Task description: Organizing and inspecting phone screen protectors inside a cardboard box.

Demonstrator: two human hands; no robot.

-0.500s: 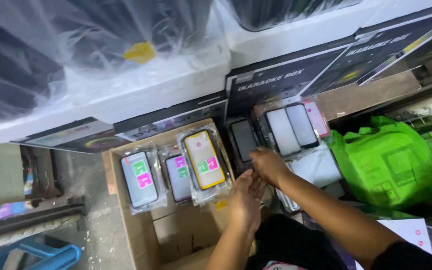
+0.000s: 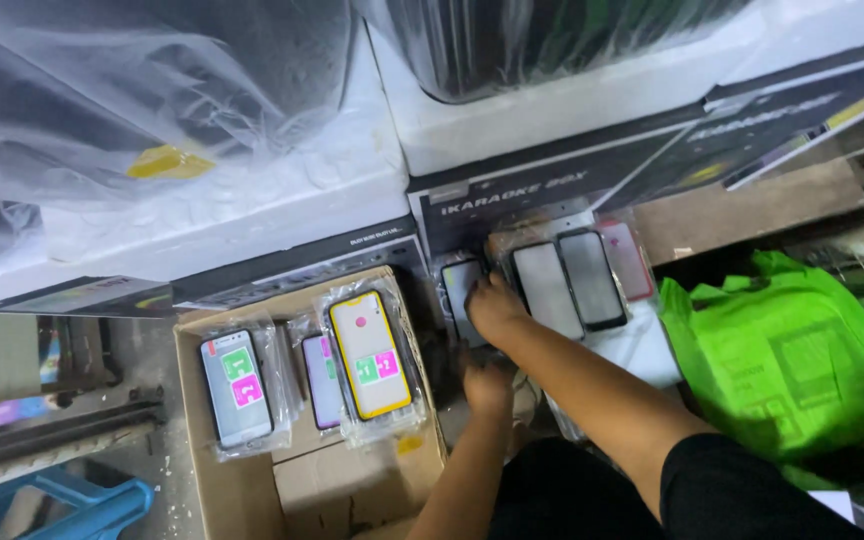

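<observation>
Phone cases [image 2: 562,285] in clear sleeves stand in a row against a black printed carton [image 2: 512,195], and our right hand [image 2: 492,305] grips the leftmost sleeve there. Our left hand [image 2: 487,385] sits just below, fingers curled; we cannot tell whether it holds anything. Beside us, a cardboard box [image 2: 252,490] on the concrete floor [image 2: 167,455] holds more sleeved cases [image 2: 370,355]. A green bag [image 2: 792,360] lies to the right.
</observation>
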